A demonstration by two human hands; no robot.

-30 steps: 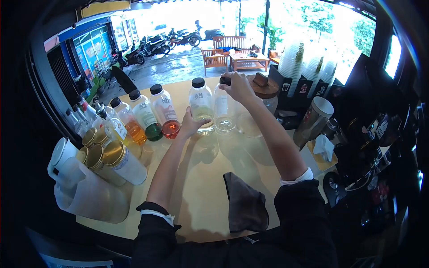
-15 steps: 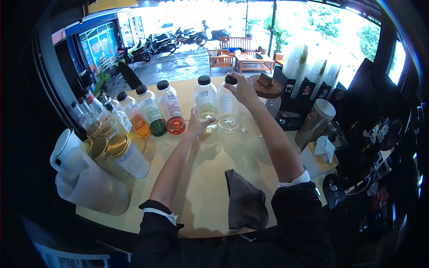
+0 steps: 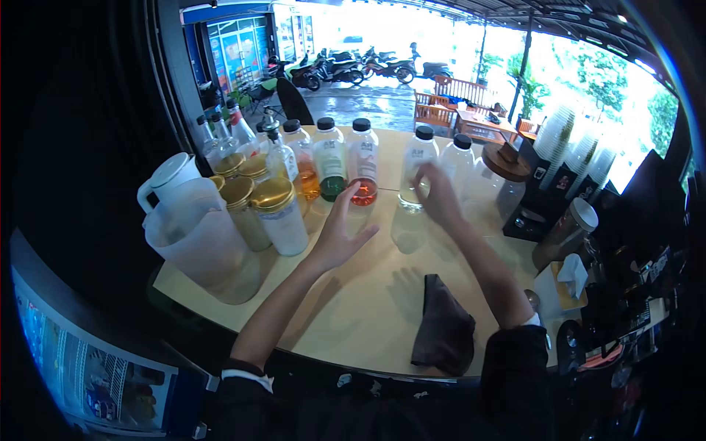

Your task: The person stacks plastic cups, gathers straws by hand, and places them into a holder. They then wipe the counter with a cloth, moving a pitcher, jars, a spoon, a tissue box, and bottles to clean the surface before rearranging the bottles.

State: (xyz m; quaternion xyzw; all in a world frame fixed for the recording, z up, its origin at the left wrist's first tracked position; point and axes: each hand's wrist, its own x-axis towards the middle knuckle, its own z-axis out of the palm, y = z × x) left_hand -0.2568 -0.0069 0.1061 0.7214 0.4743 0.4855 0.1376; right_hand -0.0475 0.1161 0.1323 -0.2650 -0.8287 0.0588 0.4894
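My left hand (image 3: 343,237) is in the air over the table, fingers and thumb apart, holding nothing. Its fingertips overlap the base of a black-capped bottle with red liquid (image 3: 363,165). My right hand (image 3: 440,198), a little blurred, is in front of a bottle with pale yellow liquid (image 3: 418,156), its bent fingers apart and nothing seen in them. A clear black-capped bottle (image 3: 457,162) stands just behind that hand. Left of the red one are bottles with green liquid (image 3: 330,158) and orange liquid (image 3: 305,173).
Gold-lidded jars (image 3: 278,220), a frosted pitcher (image 3: 202,246) and a white jug (image 3: 175,180) crowd the left side. A dark cloth (image 3: 445,331) lies near the front edge. A wooden-lidded jar (image 3: 504,165), stacked cups (image 3: 557,140) and a tissue box (image 3: 562,287) are on the right.
My right hand has let go of the clear bottle's cap and come down and nearer. My left hand has left the pale yellow bottle, moving nearer to me. The view has swung left.
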